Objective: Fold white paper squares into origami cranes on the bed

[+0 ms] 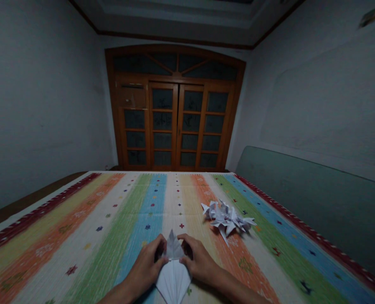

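A folded sheet of white paper (pixel 174 280) lies on the striped tablecloth near the front edge, its narrow point aimed away from me. Pleat-like creases run down its wider near half, and a raised flap forms the pointed far half. My left hand (pixel 151 257) pinches the paper's left edge between thumb and fingers, about midway along. On the opposite edge, my right hand (pixel 197 258) grips it the same way, with thumb nearer me and index finger farther off. Beyond my right hand sits a pile of folded white paper pieces (pixel 227 219) with sharp points.
The table wears a striped, patterned tablecloth (pixel 118 236) in several colours. A pale green panel (pixel 301 190) stands along the table's right side. Wooden doors with glass panes (pixel 177 122) fill the far wall, between pale walls.
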The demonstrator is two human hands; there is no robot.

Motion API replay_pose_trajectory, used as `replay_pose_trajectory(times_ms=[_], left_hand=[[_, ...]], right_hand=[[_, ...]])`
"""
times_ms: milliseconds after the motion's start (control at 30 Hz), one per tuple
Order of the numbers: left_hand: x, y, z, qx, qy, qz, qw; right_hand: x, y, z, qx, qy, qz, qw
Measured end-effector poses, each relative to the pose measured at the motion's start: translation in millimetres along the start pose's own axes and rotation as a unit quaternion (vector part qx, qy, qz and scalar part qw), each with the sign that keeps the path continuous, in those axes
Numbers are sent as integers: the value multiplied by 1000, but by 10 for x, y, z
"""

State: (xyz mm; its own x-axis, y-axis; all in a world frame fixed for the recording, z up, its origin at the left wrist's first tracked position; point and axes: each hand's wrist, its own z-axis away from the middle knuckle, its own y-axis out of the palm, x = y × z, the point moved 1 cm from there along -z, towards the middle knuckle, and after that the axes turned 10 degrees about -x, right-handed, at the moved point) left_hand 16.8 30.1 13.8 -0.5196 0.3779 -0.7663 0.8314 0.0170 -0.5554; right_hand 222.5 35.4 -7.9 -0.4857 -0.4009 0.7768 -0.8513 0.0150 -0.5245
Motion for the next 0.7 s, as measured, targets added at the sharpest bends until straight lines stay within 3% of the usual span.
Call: replay_pose_trajectory(times_ms=[133, 500, 700], left_hand=[[31, 28, 14, -15, 5, -7, 1000], [48, 32, 27, 16, 24, -3, 1000], [198, 65, 27, -39, 40, -28, 998]], right_hand=[[0, 16, -7, -7, 5, -12, 1000], [-69, 44, 69, -20, -3, 38, 999], [-104, 49, 72, -18, -21, 34, 999]])
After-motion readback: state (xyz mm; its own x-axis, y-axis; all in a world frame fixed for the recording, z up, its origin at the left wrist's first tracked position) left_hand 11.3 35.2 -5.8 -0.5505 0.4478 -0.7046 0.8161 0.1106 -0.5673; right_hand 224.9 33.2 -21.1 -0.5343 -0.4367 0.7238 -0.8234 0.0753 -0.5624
